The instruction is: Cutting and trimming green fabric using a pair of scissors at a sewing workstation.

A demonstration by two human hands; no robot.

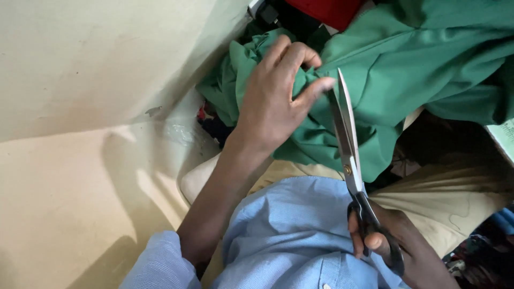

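- The person's left hand (273,101) lay on top of a heap of green cloth (396,69), its fingers curled and pinching a fold of the fabric between thumb and forefinger.
- The green cloth was bunched up in front of the person, spilling from the upper middle across to the upper right, with part of it draped down towards the lap.
- The right hand (396,246) gripped the black handles of a pair of large scissors (348,155), fingers threaded through the loops and closed around them.
- The scissor blades pointed up and away from the body, nearly together, their tips just beside the left thumb and resting against the pinched fold.
- The person wore a light blue shirt (289,235), the sleeve rolled at the left elbow.
- A cream wall (80,64) rose on the left, close to the cloth.
- Something red (326,9) showed at the top edge behind the green heap; I could not tell what it was.
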